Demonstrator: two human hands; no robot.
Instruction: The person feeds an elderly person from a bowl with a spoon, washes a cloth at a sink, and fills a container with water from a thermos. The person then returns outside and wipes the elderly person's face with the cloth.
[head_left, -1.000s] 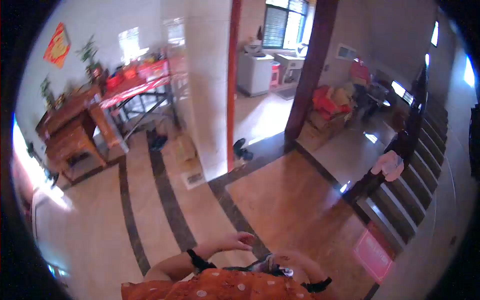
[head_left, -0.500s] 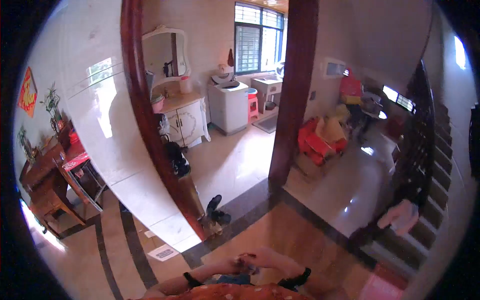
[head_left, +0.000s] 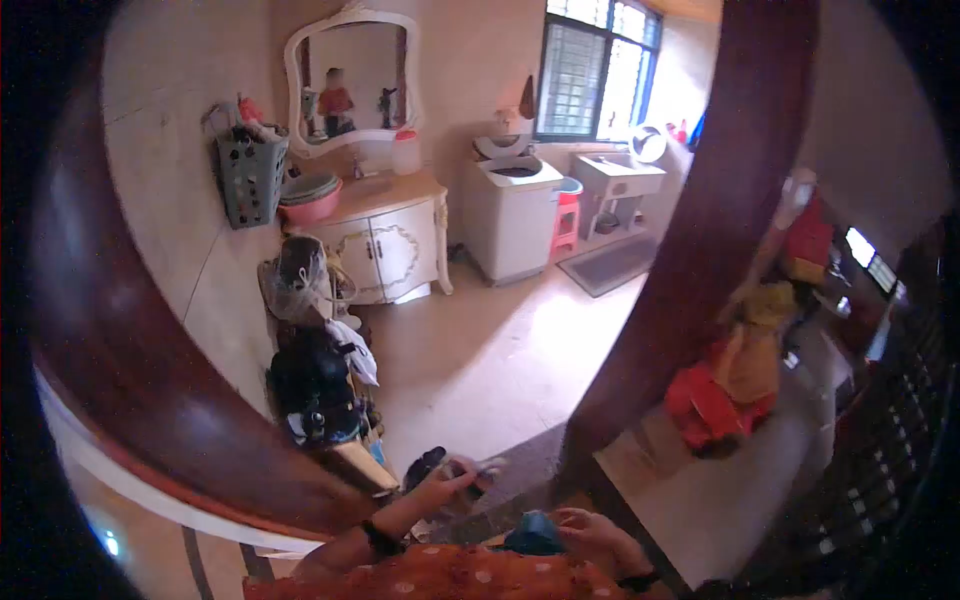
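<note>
My left hand (head_left: 452, 482) reaches forward over the doorway floor, with a dark band on its wrist. Its fingers are bent together, and a small pale blurred thing (head_left: 492, 467) shows at their tips; I cannot make out its kind. Just behind that hand, dark shoes (head_left: 424, 466) lie on the floor, partly covered by it. My right hand (head_left: 592, 532) is low in front of my body with curled fingers. Beside its fingertips is a teal-blue patch of fabric (head_left: 534, 534); whether they touch is unclear. Anything inside the right hand is hidden.
Dark wooden door frame posts (head_left: 680, 230) stand on both sides. Bags and a box (head_left: 350, 462) line the left wall. Further in are a white vanity cabinet (head_left: 385, 255), a washing machine (head_left: 508, 220), a floor mat (head_left: 610, 266) and a sink (head_left: 620, 172). Red packaging (head_left: 700, 410) lies right.
My view has turned left and moved closer to the doorway. My hands, together before, are now apart: the left is further forward, the right lower beside the teal fabric.
</note>
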